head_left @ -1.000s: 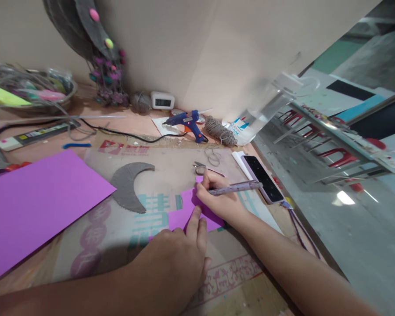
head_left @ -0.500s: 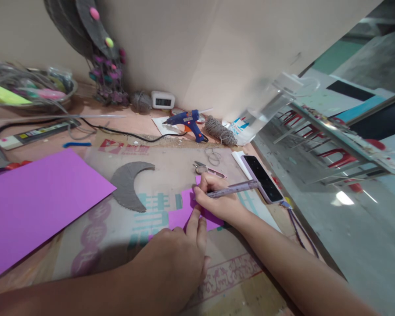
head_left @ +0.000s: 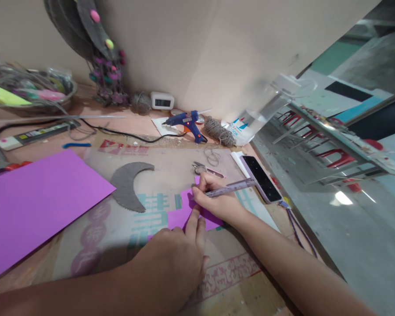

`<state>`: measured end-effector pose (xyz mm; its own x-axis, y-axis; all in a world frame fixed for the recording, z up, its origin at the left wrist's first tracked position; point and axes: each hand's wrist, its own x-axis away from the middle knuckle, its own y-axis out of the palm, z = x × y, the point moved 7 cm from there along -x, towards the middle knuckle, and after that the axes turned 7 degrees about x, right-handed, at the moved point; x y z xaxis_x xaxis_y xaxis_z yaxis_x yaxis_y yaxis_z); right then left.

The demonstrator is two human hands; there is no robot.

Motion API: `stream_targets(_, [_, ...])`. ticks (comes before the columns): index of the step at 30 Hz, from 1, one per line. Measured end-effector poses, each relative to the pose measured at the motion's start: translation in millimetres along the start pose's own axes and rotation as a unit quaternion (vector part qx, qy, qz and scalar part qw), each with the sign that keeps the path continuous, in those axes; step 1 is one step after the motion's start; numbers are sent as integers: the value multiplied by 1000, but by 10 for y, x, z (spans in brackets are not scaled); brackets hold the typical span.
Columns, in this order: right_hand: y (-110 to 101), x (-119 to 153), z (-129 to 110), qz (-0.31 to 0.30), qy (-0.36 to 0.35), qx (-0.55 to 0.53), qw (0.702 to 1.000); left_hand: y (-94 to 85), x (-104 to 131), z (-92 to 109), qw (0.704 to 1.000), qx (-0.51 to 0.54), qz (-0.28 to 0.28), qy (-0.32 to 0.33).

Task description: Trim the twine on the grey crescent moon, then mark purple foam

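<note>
My right hand (head_left: 217,197) is closed round a pen (head_left: 232,188), its tip low over a small cut piece of purple paper (head_left: 177,218). My left hand (head_left: 177,254) lies on the near part of that paper, index and middle fingers stretched forward and pressing it down. Left of both hands lies a grey crescent (head_left: 127,186), touching the corner of a large purple sheet (head_left: 46,197). Small scissors (head_left: 210,170) rest just beyond my right hand. Part of the small paper is hidden under both hands.
A blue glue gun (head_left: 184,123) stands at the back beside grey yarn (head_left: 219,131) and a white timer (head_left: 162,101). The phone (head_left: 261,179) lies at the right edge. A bowl of materials (head_left: 70,94) sits at the back left.
Both hands keep nearly the same place and hold; the pen and my right hand have shifted very slightly left in the view.
</note>
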<state>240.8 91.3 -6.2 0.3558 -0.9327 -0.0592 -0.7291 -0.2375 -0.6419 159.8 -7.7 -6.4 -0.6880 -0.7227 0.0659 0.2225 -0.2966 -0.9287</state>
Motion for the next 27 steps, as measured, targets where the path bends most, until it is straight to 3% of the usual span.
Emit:
stream_targets(14, [-20, -2, -25, 19, -3, 33, 999, -28, 4, -3, 1000, 4, -12, -2])
stream_targets(20, [-307, 16, 92, 140, 44, -111, 983, -57, 1, -6, 1000, -5, -2, -5])
stream_targets(27, [-366, 3, 105, 98, 25, -104, 989, -92, 39, 15, 998, -50, 22, 4])
